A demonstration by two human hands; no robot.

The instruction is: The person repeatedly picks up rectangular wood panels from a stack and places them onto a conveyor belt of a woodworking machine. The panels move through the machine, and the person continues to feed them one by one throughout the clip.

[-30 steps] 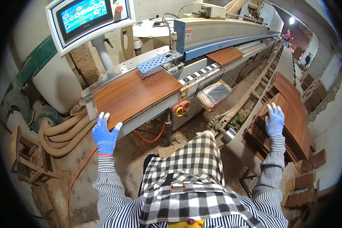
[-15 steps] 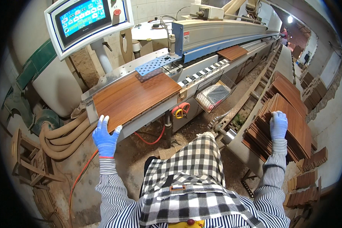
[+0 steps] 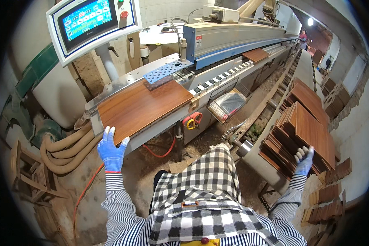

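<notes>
My left hand (image 3: 111, 152), in a blue glove with pale fingertips, is open. Its spread fingers rest at the near left edge of a brown wood-grain panel (image 3: 145, 106). That panel lies flat on the machine's infeed table, its far corner beneath a blue perforated plate (image 3: 168, 72). On my right, my right hand (image 3: 304, 160) is over the near edge of a stack of similar panels (image 3: 305, 127). Its fingers are loosely bent and the thumb is apart, with nothing visible in them. Whether it touches the stack I cannot tell.
Another panel (image 3: 256, 55) lies farther along the long edge-banding machine (image 3: 233, 43). A control screen (image 3: 88, 23) stands at upper left. Scissors (image 3: 192, 121) hang below the table, near a wire basket (image 3: 228, 104). Hoses (image 3: 65, 153) and a wooden stool (image 3: 35, 174) are at left.
My right hand has come back from the top of the stack toward me and turned, its fingers loosening. The far panel has moved slightly farther away along the machine. My left hand stays at the near panel.
</notes>
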